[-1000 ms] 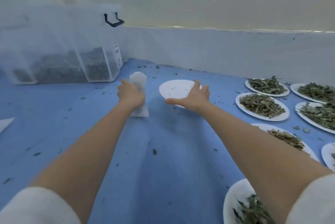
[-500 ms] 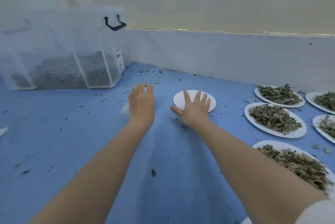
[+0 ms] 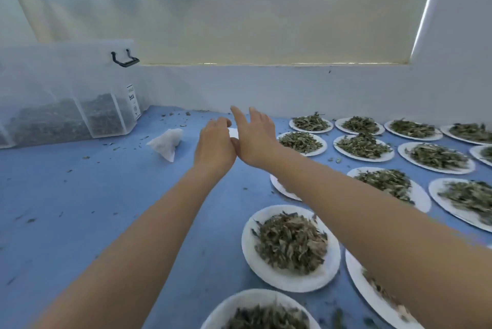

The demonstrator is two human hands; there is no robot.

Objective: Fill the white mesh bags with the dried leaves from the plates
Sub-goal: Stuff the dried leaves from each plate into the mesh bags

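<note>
the white mesh bag (image 3: pixel 165 145) is lying slumped on the blue worktop (image 3: pixel 80 209) at about ten o'clock from the hands, near the clear storage box (image 3: pixel 66 105). it is looking light, soft and floppy, so pinching it at the rim of its mouth seems best. the left hand (image 3: pixel 215 148) and right hand (image 3: pixel 256 139) are touching at the knuckles, fingers relaxed and holding nothing. the dried leaves (image 3: pixel 291 242) are sitting heaped on paper plates (image 3: pixel 290 279) from one to five o'clock; they appear brittle, crumbly and easily spilled.
</note>
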